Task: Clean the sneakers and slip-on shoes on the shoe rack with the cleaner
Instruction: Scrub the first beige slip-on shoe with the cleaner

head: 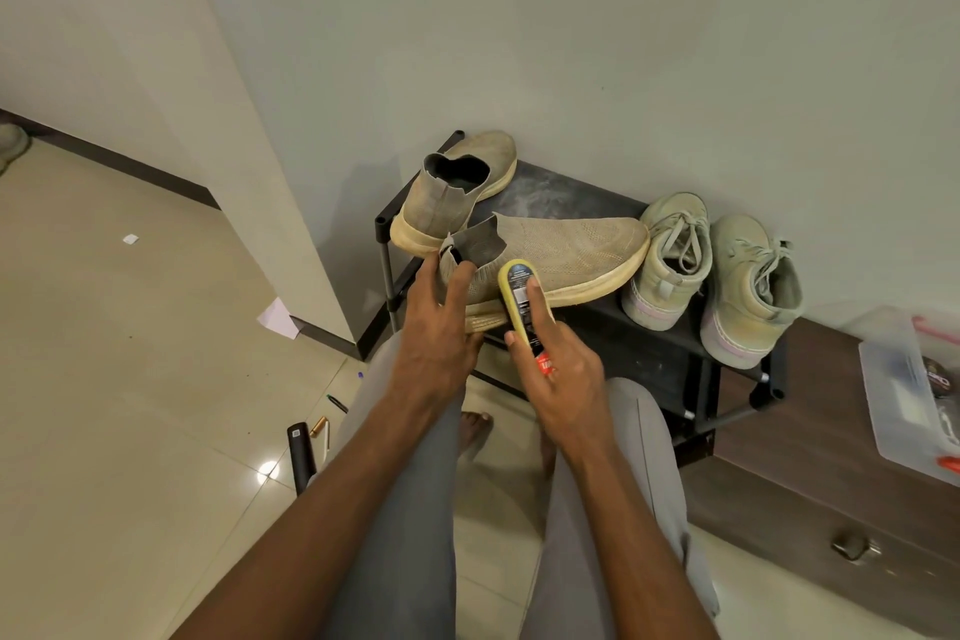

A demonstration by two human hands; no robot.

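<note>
Room: pale wall behind, shiny cream tile floor (130, 379) below, with a few pens and a scrap of paper lying on it.
Shoe rack: black shoe rack (571, 192) stands against the wall, and its top shelf looks dusty.
Shoe in hand: tan slip-on shoe (561, 250) lies on its side at the front of the rack, sole facing the person.
Long axis: heel points left toward the person, toe points right and touches the first sneaker.
Left hand: left hand (436, 322) holds the shoe at the heel, with fingers (462, 276) hooked over the heel collar and the palm under the sole.
Right hand: right hand (556, 359) grips the cleaner (519, 301), a yellow-edged pad with a dark label, with one finger pressed flat along its back.
Key spot: cleaner sits on the heel end of the shoe's side, just right of the left fingers (very close, maybe touching them).
Way to go: I think the rest of the shoe lies to the right, so the rubbing hand has to slide along toward the toe.
Which hand is nearer: right hand is nearer the toe.
Other slip-on: second slip-on shoe (457, 187) sits upright behind, at the left back corner.
Sneakers: two pale green sneakers (711, 270) wait on the right end, not touched.
Side stuff: brown drawer cabinet (831, 473) beside the rack carries a clear plastic box (904, 405).
</note>
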